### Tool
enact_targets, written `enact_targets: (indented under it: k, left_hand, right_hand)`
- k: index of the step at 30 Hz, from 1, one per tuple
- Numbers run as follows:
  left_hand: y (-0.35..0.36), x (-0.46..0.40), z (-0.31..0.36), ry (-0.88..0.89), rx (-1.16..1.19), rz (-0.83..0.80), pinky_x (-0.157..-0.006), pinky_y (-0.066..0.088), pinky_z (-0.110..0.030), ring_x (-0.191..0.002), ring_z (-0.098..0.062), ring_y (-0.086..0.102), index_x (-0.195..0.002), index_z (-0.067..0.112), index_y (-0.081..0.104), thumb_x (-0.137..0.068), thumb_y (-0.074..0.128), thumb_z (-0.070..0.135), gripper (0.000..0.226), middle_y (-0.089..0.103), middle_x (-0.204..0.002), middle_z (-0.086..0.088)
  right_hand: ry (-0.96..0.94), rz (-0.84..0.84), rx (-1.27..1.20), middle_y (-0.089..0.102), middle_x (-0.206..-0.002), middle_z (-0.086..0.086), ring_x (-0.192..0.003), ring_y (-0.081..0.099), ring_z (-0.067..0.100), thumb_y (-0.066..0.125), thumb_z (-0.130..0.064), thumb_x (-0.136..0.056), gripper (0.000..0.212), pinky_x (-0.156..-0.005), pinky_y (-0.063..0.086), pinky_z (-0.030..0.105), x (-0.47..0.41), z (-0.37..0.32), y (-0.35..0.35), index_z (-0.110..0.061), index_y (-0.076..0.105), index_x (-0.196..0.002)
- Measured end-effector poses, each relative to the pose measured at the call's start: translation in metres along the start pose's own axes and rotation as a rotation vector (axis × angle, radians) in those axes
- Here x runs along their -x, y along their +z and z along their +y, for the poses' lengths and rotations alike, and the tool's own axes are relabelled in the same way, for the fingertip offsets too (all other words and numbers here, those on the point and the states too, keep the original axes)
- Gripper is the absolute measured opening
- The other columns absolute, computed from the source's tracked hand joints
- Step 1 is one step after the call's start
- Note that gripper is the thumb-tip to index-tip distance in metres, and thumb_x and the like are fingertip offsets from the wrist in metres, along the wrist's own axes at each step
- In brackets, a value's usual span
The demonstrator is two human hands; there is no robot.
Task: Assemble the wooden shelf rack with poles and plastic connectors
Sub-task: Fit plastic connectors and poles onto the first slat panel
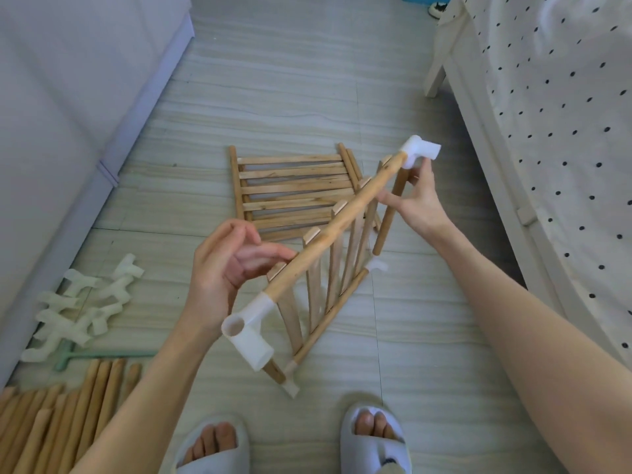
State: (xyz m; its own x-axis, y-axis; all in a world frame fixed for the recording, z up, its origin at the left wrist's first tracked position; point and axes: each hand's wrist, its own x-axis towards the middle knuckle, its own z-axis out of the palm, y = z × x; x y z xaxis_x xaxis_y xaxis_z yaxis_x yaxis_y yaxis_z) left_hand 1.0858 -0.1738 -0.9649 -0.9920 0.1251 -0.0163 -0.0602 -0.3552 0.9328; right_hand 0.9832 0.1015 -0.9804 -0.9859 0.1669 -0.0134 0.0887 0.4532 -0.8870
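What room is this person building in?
Probably a bedroom. A bed with a dotted cover stands on the right, the floor is tiled, and the person wears house slippers while building the slatted shelf.

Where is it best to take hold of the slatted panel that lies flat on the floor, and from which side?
Take the slatted panel by its left rail, coming from the left. That round rail is bare and open to the floor there, while its right side is crowded by the held shelf.
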Motion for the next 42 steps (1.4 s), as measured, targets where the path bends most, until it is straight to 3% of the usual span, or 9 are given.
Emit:
enact_targets:
  k: [6,11,14,18,23,27,32,39,42]
  left_hand:
    - [-0.016,0.002,0.007,-0.124,0.043,0.044,-0.06,0.054,-0.027,-0.078,-0.033,0.068,-0.072,0.017,0.056,-0.09,0.04,0.032,0.029,0.07,-0.094,-0.023]
    - [-0.026,-0.005,0.013,-0.188,-0.013,-0.039,-0.085,0.054,-0.032,-0.112,-0.027,0.061,-0.092,0.015,0.063,-0.087,0.043,0.034,0.029,0.067,-0.113,-0.016]
    - [-0.017,-0.006,0.006,-0.132,-0.098,-0.029,-0.086,0.053,-0.033,-0.107,-0.029,0.063,-0.097,0.012,0.061,-0.09,0.036,0.036,0.035,0.068,-0.109,-0.017]
    - [-0.018,0.002,-0.001,-0.112,0.009,0.11,-0.071,0.052,-0.022,-0.094,-0.027,0.067,-0.089,0.009,0.059,-0.088,0.036,0.037,0.036,0.07,-0.098,-0.02]
    - [-0.027,0.016,-0.009,-0.233,0.025,0.098,-0.094,0.046,-0.046,-0.108,-0.039,0.06,-0.099,0.01,0.062,-0.087,0.032,0.049,0.05,0.066,-0.107,-0.025]
    - [-0.022,0.017,-0.011,-0.212,0.081,0.195,-0.101,0.039,-0.052,-0.105,-0.048,0.058,-0.085,0.012,0.059,-0.091,0.031,0.045,0.044,0.067,-0.097,-0.03]
    - [-0.017,0.009,-0.005,-0.141,0.13,0.212,-0.098,0.043,-0.046,-0.102,-0.05,0.059,-0.079,0.016,0.044,-0.084,0.037,0.046,0.031,0.067,-0.088,-0.032]
    - [-0.023,0.011,-0.007,-0.146,0.16,0.26,-0.092,0.045,-0.052,-0.091,-0.042,0.066,-0.07,0.013,0.039,-0.091,0.032,0.047,0.04,0.068,-0.068,-0.017]
    - [-0.027,0.009,-0.004,-0.156,0.165,0.256,-0.082,0.053,-0.044,-0.089,-0.04,0.067,-0.066,0.013,0.042,-0.091,0.035,0.044,0.04,0.064,-0.07,-0.018]
  right_hand:
    - [-0.05,0.025,0.138,0.034,-0.117,0.002,-0.107,0.036,0.008,0.08,-0.034,-0.068,0.069,-0.095,0.035,0.023,-0.015,-0.002,0.018,-0.008,0.041,-0.119]
    - [-0.015,0.224,0.159,0.035,-0.111,0.003,-0.105,0.04,0.017,0.077,-0.04,-0.07,0.062,-0.088,0.038,0.025,-0.002,0.016,0.014,-0.016,0.033,-0.107]
    - [-0.02,0.239,0.139,0.037,-0.112,0.005,-0.108,0.042,0.02,0.076,-0.038,-0.071,0.06,-0.09,0.041,0.027,0.002,0.018,0.01,-0.017,0.032,-0.105]
    - [0.002,0.209,0.177,0.034,-0.113,0.005,-0.11,0.039,0.02,0.08,-0.042,-0.068,0.067,-0.091,0.039,0.028,0.005,0.019,0.008,-0.016,0.031,-0.105]
    - [-0.017,0.254,0.201,0.038,-0.103,0.002,-0.097,0.042,0.017,0.078,-0.034,-0.066,0.056,-0.072,0.034,0.012,0.011,0.022,0.019,-0.014,0.036,-0.099]
    - [-0.02,0.273,0.188,0.045,-0.098,0.0,-0.088,0.044,0.013,0.078,-0.034,-0.065,0.054,-0.066,0.034,0.012,0.012,0.019,0.019,-0.014,0.04,-0.097]
    - [-0.005,0.323,0.208,0.049,-0.096,0.0,-0.087,0.049,0.014,0.078,-0.041,-0.062,0.056,-0.077,0.046,0.029,0.012,0.01,0.01,-0.013,0.044,-0.097]
    - [-0.015,0.36,0.225,0.049,-0.094,0.0,-0.085,0.049,0.013,0.078,-0.038,-0.063,0.055,-0.08,0.049,0.035,0.022,0.003,0.013,-0.01,0.045,-0.097]
    - [-0.01,0.347,0.243,0.046,-0.096,0.002,-0.086,0.046,0.014,0.078,-0.036,-0.066,0.055,-0.081,0.048,0.034,0.026,0.002,0.018,-0.009,0.043,-0.099]
